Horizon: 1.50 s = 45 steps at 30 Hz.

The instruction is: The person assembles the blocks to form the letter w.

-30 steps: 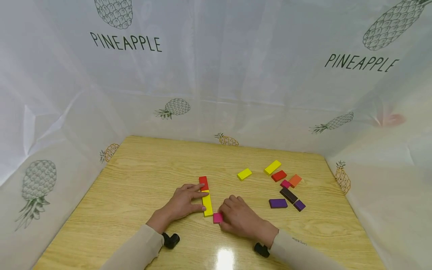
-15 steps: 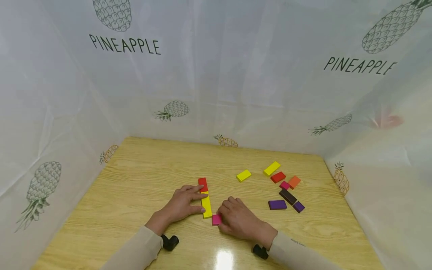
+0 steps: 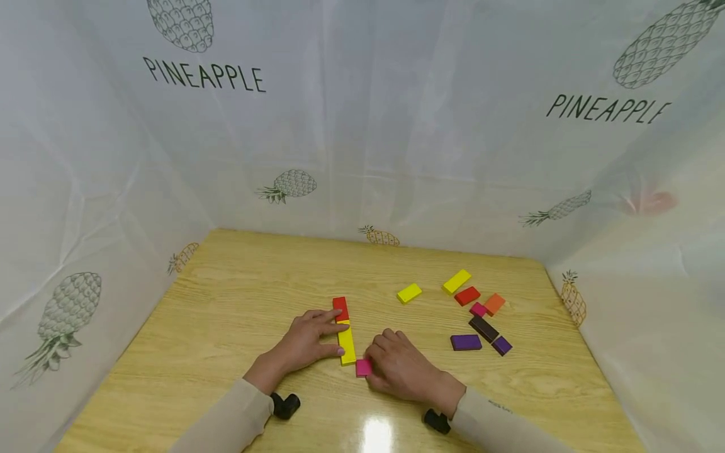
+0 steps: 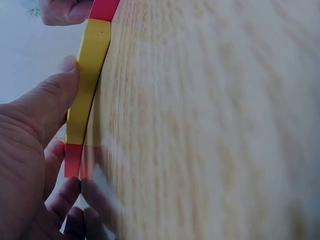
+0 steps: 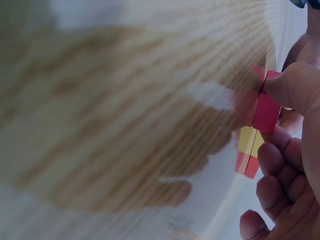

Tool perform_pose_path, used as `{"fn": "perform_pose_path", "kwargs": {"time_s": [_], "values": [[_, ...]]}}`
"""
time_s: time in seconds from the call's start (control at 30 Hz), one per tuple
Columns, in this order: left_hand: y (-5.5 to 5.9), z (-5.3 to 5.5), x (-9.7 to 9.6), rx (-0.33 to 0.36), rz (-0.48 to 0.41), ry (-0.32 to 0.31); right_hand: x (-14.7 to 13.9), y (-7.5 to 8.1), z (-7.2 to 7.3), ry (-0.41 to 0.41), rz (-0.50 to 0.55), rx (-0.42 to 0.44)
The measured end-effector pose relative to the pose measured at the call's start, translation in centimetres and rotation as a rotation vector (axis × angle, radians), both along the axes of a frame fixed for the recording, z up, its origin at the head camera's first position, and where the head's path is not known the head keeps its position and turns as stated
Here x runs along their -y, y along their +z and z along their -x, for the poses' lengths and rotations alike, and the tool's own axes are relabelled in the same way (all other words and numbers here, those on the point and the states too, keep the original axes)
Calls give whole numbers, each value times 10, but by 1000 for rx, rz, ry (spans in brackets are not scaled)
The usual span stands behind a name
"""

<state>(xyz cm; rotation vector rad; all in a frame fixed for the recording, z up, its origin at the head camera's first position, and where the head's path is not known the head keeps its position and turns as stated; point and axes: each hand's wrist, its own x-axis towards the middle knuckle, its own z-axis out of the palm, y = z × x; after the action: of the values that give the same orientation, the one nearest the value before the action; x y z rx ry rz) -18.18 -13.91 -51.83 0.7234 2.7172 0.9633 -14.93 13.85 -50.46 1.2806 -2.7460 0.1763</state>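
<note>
A red block (image 3: 340, 304) and a longer yellow block (image 3: 347, 347) lie end to end on the wooden table. My left hand (image 3: 306, 341) rests on this row, its fingers reaching over the red and yellow blocks. In the left wrist view the left thumb (image 4: 65, 82) presses the yellow block's side. A pink block (image 5: 267, 112) sits at the near right corner of the yellow one. My right hand (image 3: 399, 368) pinches it between thumb and fingers; the hand hides part of it in the head view.
At the right lie a short yellow block (image 3: 409, 293), a longer yellow block (image 3: 456, 282), a red block (image 3: 467, 296), an orange block (image 3: 494, 304), a small pink block (image 3: 478, 309), a black block (image 3: 484, 328) and two purple blocks (image 3: 466, 342). A pineapple-print curtain (image 3: 362, 126) surrounds the table.
</note>
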Motion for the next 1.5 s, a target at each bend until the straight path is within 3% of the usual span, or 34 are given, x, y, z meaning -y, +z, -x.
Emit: {"fn": "perform_pose_path", "kwargs": {"time_s": [0.5, 1.0, 1.5], "values": [[-4, -2, -1, -22, 3, 1, -2, -7, 0, -6, 9, 1], [-15, -22, -15, -67, 4, 43, -16, -14, -10, 37, -8, -18], [-19, -22, -16, -60, 11, 41, -18, -16, -10, 41, -20, -18]]}}
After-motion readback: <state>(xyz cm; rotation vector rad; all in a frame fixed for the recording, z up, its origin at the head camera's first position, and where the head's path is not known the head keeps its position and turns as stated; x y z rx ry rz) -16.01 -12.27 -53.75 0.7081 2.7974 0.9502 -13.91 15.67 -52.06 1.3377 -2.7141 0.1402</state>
